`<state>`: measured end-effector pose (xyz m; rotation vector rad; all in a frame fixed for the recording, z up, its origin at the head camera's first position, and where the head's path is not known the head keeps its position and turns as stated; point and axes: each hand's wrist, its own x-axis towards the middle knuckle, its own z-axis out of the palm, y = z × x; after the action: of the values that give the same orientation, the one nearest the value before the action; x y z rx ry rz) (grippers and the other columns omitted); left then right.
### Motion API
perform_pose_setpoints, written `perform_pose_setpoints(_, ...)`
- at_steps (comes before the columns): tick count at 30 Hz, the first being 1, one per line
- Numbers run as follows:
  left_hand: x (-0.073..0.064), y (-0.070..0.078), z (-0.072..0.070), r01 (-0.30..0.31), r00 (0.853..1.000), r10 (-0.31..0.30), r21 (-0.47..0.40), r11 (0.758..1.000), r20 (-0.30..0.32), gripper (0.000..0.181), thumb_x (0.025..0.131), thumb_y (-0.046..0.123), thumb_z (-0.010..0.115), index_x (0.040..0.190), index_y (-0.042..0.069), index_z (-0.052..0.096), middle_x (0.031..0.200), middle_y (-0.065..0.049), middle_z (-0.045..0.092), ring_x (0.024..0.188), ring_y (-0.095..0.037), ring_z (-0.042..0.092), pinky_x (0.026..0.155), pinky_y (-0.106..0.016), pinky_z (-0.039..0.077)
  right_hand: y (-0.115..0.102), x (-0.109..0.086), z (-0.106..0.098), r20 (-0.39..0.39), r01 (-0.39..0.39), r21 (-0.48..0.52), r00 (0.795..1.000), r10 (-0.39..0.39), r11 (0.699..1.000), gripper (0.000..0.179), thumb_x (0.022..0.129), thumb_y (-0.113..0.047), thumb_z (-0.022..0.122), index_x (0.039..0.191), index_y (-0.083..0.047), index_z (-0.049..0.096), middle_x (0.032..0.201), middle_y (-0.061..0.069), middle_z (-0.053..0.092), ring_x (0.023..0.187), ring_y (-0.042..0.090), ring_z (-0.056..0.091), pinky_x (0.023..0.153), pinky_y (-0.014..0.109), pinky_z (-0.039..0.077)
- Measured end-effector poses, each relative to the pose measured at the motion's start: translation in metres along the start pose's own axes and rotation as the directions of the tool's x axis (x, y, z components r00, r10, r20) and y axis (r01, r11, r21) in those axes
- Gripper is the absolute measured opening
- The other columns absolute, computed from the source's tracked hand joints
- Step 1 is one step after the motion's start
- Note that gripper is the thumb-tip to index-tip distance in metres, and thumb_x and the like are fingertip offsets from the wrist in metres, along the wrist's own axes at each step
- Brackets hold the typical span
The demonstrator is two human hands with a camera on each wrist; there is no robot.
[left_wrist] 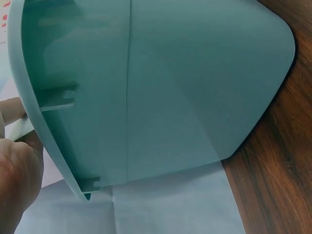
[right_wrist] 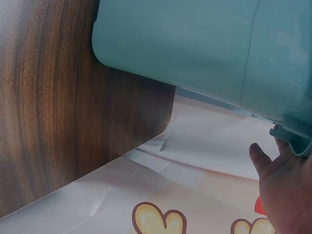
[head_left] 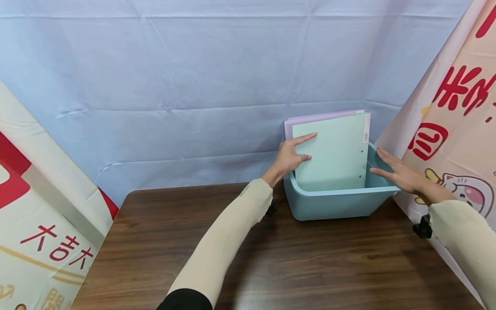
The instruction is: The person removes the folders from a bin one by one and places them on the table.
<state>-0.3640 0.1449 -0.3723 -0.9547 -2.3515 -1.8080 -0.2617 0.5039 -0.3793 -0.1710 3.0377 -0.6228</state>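
Note:
A light green folder (head_left: 332, 157) with punched holes and a white label stands upright in a blue-green plastic bin (head_left: 337, 207). Behind it a lilac folder (head_left: 288, 125) shows along the top and left. At their left edge is my left hand (head_left: 288, 158), index finger and thumb extended over the green folder's front; its other fingers are hidden. In the left wrist view this hand (left_wrist: 17, 170) is beside the bin's rim. My right hand (head_left: 403, 173) has its fingers spread at the bin's right end. Its fingertips reach the rim in the right wrist view.
The bin stands at the back right of a brown wood-grain table (head_left: 186, 232). A pale blue cloth (head_left: 201, 86) hangs behind it. Printed cloths hang at the right (head_left: 465, 129) and left (head_left: 50, 215).

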Motion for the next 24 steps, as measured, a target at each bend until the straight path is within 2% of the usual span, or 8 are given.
perform_pose_setpoints(5,-0.003,0.001,-0.001,-0.03,0.999,0.03,-0.008,1.0,-0.012,0.074,0.076,0.0,0.082,0.127,0.048,0.06,0.135,0.025,0.053,0.128,0.006,0.045,0.094,-0.019,0.048,0.0,0.0,0.001,0.001,-0.003,0.004,1.0,0.003,1.0,0.084,0.1,-0.047,0.046,0.157,-0.017,-0.009,0.161,0.022,-0.01,0.143,0.053,-0.004,0.098,0.082,0.006)
perform_pose_setpoints(10,-0.006,0.004,-0.005,-0.021,1.0,0.02,-0.049,0.999,-0.016,0.074,0.078,0.0,0.08,0.127,0.05,0.059,0.136,0.027,0.051,0.126,0.007,0.045,0.086,-0.019,0.049,-0.001,0.0,0.0,0.004,0.002,0.008,1.0,-0.002,1.0,0.083,0.1,-0.046,0.045,0.157,-0.017,-0.008,0.161,0.022,-0.01,0.143,0.053,-0.004,0.098,0.082,0.005)
perform_pose_setpoints(14,-0.009,0.008,-0.01,-0.034,0.999,0.032,-0.079,0.996,-0.031,0.072,0.079,0.0,0.079,0.128,0.049,0.059,0.136,0.026,0.052,0.126,0.008,0.045,0.091,-0.018,0.047,-0.001,0.0,0.001,0.008,0.003,0.009,1.0,-0.003,1.0,0.084,0.1,-0.047,0.045,0.157,-0.017,-0.009,0.161,0.022,-0.011,0.143,0.053,-0.005,0.099,0.082,0.005)
perform_pose_setpoints(20,-0.013,0.016,-0.015,-0.083,0.996,0.079,-0.101,0.991,-0.039,0.071,0.082,-0.001,0.076,0.131,0.046,0.057,0.137,0.025,0.051,0.122,0.01,0.048,0.082,-0.02,0.047,-0.002,-0.001,0.0,0.009,-0.003,0.035,1.0,0.003,0.999,0.085,0.1,-0.047,0.047,0.157,-0.017,-0.01,0.161,0.023,-0.011,0.143,0.054,-0.006,0.098,0.082,0.004)
perform_pose_setpoints(24,-0.014,0.02,-0.017,-0.113,0.992,0.107,-0.105,0.988,-0.065,0.071,0.082,-0.002,0.075,0.132,0.045,0.058,0.136,0.026,0.052,0.122,0.011,0.047,0.091,-0.015,0.047,-0.002,-0.001,0.001,0.009,-0.002,0.044,1.0,0.002,0.999,0.085,0.1,-0.047,0.047,0.157,-0.018,-0.01,0.161,0.022,-0.012,0.143,0.054,-0.007,0.097,0.082,0.004)
